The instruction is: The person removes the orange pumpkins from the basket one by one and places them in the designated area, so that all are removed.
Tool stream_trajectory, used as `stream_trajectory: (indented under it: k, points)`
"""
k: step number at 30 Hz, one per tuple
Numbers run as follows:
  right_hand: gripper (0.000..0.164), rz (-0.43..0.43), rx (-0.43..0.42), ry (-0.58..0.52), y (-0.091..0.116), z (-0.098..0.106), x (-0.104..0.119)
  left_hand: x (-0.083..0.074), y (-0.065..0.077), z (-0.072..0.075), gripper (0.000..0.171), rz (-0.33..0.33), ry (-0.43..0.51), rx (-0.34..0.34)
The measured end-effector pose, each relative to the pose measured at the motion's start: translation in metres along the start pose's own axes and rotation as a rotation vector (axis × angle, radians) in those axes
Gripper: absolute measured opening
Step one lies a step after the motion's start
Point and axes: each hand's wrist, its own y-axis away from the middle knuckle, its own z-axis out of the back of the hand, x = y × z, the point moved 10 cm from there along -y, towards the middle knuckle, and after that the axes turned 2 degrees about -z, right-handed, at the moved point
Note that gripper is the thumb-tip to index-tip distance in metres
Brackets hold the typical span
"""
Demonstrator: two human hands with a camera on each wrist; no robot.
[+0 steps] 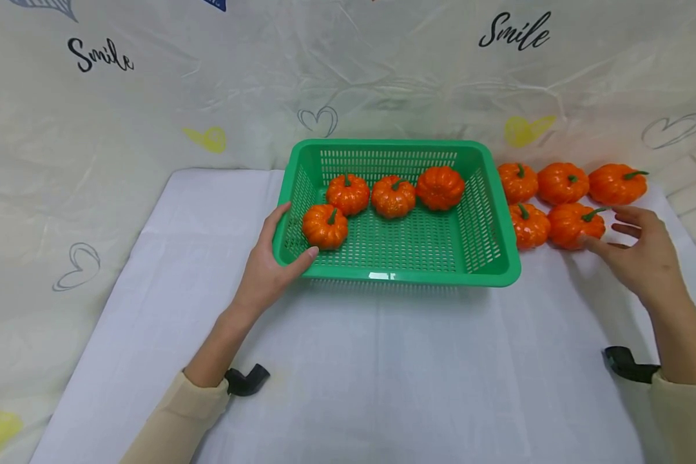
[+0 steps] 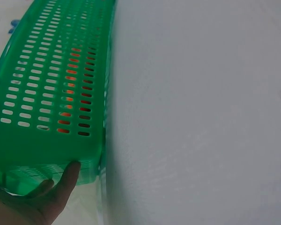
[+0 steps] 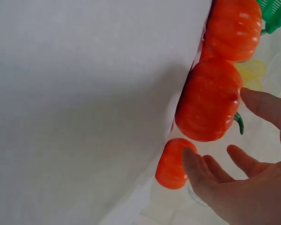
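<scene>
A green plastic basket (image 1: 377, 277) stands on the table with several orange toy pumpkins (image 1: 394, 196) inside, toward its left and back. My left hand (image 1: 272, 261) holds the basket's left end, thumb at the front corner of the rim and fingers along the outer side. In the left wrist view, fingertips (image 2: 71, 176) lie against the basket's end wall. Right of the basket, my right hand (image 1: 644, 251) is spread beside the front-row pumpkin with a green stem (image 1: 574, 227). Its thumb (image 3: 262, 104) is right at that pumpkin's skin; the other fingers are apart from it.
More orange pumpkins (image 1: 562, 183) sit in two rows right of the basket, close against its side. A white cloth (image 1: 377, 374) covers the table. Behind it hangs a pale printed sheet (image 1: 383, 64). Black straps (image 1: 246, 380) circle both wrists.
</scene>
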Motion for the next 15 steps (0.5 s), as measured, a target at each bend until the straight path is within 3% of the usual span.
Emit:
stream_trajectory:
  k: [9, 15]
  points:
    - [0.072, -0.020, -0.165, -0.021, 0.012, 0.021, 0.009, -0.002, -0.001, 0.000, 0.086, -0.004, 0.000, 0.000]
    - [0.063, 0.029, -0.244, -0.071, 0.025, 0.028, 0.024, 0.001, 0.000, 0.000, 0.087, 0.004, 0.000, 0.001]
